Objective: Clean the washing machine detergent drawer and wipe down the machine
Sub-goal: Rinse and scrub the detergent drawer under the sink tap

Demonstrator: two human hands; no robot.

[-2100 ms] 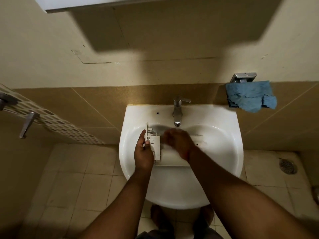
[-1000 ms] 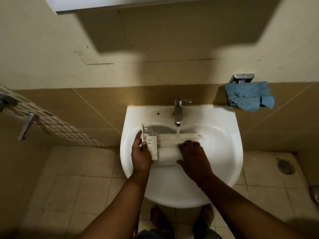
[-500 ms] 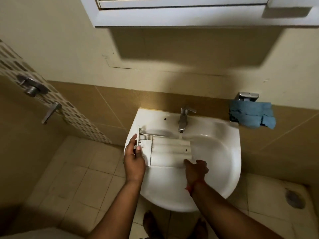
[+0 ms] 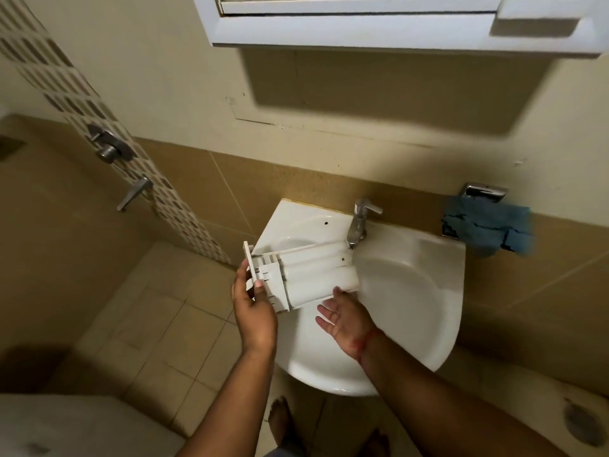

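Note:
The white detergent drawer [image 4: 313, 272] is held over the left part of the white sink [image 4: 412, 291], its far end just under the tap [image 4: 359, 222]. My left hand [image 4: 253, 308] grips the drawer's front panel at its left end. My right hand [image 4: 342, 316] lies palm up with straight fingers under the drawer's near right corner, fingertips touching it. A blue cloth [image 4: 487, 225] hangs on a metal wall holder [image 4: 482, 191] right of the sink. A white machine top [image 4: 82, 427] shows at the bottom left.
A white cabinet [image 4: 379, 24] hangs above the sink. Shower fittings [image 4: 108, 146] and a lever handle [image 4: 133, 192] sit on the left wall. Tiled floor lies left of the sink, and a floor drain [image 4: 581, 420] is at the lower right. Bare feet [image 4: 286, 423] stand below the basin.
The drawer has been lifted and shifted left, out from under the running water. My right hand left the drawer's top and now supports its near corner palm up. The view has tilted up and left.

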